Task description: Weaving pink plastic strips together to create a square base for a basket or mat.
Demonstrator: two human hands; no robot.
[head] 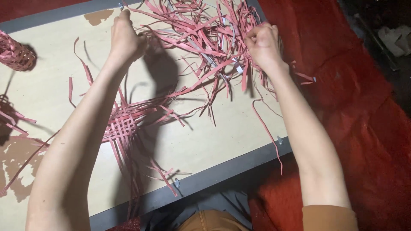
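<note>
From the head camera, both arms reach out over a pale board [222, 141] with a grey edge, lying on a red carpet [364, 119]. The left hand [125, 38] is closed in a fist around a red strip at the far edge of a loose pile of red strips [201, 38]. The right hand [263, 45] is also curled shut, pinching strips on the pile's right side (the fingertips are hidden). A half-woven mat [122, 126] lies near the left forearm. A woven basket [15, 53] stands far left.
</note>
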